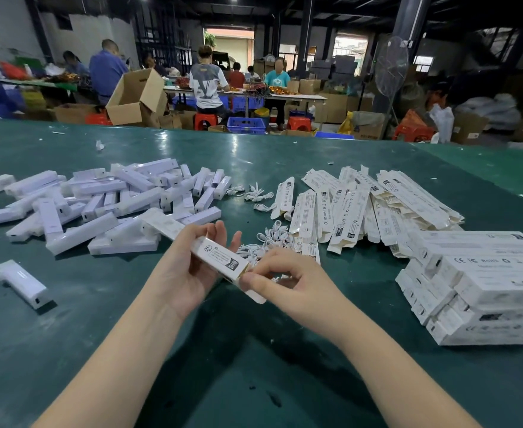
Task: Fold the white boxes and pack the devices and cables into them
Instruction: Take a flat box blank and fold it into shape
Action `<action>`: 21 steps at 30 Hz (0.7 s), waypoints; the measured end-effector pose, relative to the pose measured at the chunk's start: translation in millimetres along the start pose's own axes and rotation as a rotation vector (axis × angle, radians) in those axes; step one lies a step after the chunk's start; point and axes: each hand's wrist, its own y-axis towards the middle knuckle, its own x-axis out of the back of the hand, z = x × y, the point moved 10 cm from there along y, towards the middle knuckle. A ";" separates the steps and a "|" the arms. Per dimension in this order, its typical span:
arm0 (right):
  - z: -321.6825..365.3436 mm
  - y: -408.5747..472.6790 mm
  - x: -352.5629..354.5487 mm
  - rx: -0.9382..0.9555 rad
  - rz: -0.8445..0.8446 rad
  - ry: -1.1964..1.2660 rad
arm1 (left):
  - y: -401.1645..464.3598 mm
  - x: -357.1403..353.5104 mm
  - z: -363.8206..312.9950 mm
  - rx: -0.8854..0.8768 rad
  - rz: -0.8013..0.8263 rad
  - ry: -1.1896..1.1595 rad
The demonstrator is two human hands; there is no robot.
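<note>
Item in work: one white box (223,261), printed face up, held above the green surface (254,366) in front of the person.

Left hand (189,267): cradles the box from beneath, palm up. Its fingers (220,236) are loosely spread behind the far end, likely to steady the box while its near end is worked.

Right hand (288,279): fingers curled, thumb and forefinger pinching the near end of the box where a flap (251,293) stands open. Judged to be tucking or closing that end; whether a device is already inside cannot be told.

Stock, left: heap of white devices (99,199), with one stray device (22,282) lying apart nearer the person.

Stock, centre: coiled white cables (266,239) just beyond the hands, within easy reach.

Stock, right of centre: flat unfolded boxes (362,208) in a fanned pile.

Output, far right: stack of packed boxes (482,288), kept apart from the unpacked stock, presumably so finished work stays separate.
</note>
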 end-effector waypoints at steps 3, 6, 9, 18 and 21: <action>-1.4 -1.6 -9.3 -0.060 0.114 0.122 | -0.4 -1.8 -0.8 -0.007 0.017 0.019; -5.5 -5.4 -15.4 -0.136 0.198 0.229 | -1.6 -2.0 0.0 -0.007 0.026 0.051; -1.1 -8.3 -20.6 -0.137 0.262 0.385 | -3.5 -3.3 0.6 0.003 0.026 0.063; 0.4 -2.6 -14.3 -0.066 0.171 0.576 | -6.8 -4.9 4.5 0.004 0.008 0.092; -1.3 -2.3 -13.3 -0.076 0.145 0.525 | -5.1 -2.3 3.1 -0.001 -0.005 0.079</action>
